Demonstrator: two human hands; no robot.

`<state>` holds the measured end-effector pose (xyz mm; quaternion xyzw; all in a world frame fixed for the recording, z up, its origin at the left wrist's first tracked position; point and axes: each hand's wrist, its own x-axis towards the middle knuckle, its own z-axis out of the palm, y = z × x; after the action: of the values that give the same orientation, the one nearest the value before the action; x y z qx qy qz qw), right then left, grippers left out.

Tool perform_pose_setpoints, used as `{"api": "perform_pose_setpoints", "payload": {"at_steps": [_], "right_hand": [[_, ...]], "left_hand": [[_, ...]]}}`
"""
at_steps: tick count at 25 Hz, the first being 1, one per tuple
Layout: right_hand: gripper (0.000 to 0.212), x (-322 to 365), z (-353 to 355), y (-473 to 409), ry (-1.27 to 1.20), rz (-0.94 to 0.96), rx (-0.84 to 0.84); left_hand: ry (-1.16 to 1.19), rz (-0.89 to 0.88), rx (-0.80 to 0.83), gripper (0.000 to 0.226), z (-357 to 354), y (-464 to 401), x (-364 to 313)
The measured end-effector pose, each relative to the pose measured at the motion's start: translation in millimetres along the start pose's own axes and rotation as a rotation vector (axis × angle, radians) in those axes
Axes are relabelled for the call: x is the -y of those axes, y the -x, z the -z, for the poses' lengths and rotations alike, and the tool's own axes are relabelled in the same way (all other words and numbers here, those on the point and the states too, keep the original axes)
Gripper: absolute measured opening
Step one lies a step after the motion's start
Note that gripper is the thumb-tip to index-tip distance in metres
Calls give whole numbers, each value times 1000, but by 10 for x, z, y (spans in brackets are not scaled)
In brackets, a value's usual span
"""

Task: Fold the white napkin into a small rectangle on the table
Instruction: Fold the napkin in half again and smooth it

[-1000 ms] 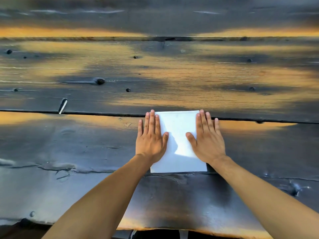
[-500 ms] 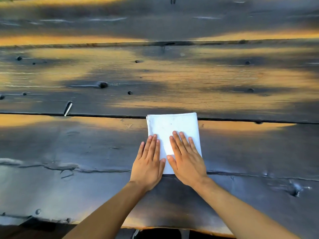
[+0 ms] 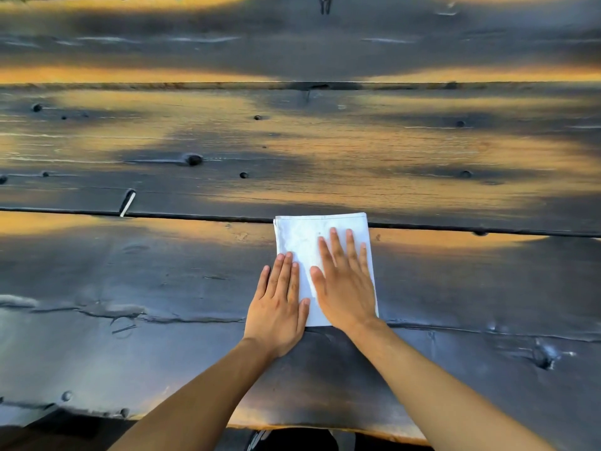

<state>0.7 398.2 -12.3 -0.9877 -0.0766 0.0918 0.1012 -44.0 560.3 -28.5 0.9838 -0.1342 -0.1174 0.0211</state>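
Looking down from my head, I see one white napkin (image 3: pixel 302 237), already folded into an upright rectangle, lying flat on the dark wooden table (image 3: pixel 162 288). Its far edge sits right over the long gap between two planks, and its near edge ends just short of a rough crack in the wood. Both of my hands are on it, two in all, palms down. My left hand (image 3: pixel 279 304) lies flat with its four fingers pressed together and the thumb held a little apart; it covers the napkin's near left edge, with part of the palm on the bare table beside the cloth. My right hand (image 3: pixel 344 284) lies flat on the right half of the napkin, its fingers (image 3: pixel 336 247) slightly fanned and pointing away from me, the thumb angled toward my left hand. Neither hand pinches or lifts anything; both simply press the cloth down. The two hands lie just beside each other, a narrow strip of white showing between them. My two bare forearms run back toward the table's near edge. Warm orange light falls in patches across the planks, three of which I can count, dotted with dark knots.
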Motion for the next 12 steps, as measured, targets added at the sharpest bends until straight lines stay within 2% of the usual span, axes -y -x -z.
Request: {"api": "perform_pose_setpoints", "payload": {"at_steps": [2,4,6,9,12], "right_hand": [[61,122,-91,-82,23,136,44],[60,-55,-117,-100,85,217,84],[61,-377,-50,-146,107,195,91],[65,-725,82,-197,132,28,62],[65,-484,70,-306,96,20,0]], "left_hand": [[2,1,-11,68,-6,-9,2],[12,9,-10,69,-17,2,8],[18,13,-6,70,-15,-5,8],[19,10,11,71,-1,0,13],[55,-1,41,73,56,-6,9]]}}
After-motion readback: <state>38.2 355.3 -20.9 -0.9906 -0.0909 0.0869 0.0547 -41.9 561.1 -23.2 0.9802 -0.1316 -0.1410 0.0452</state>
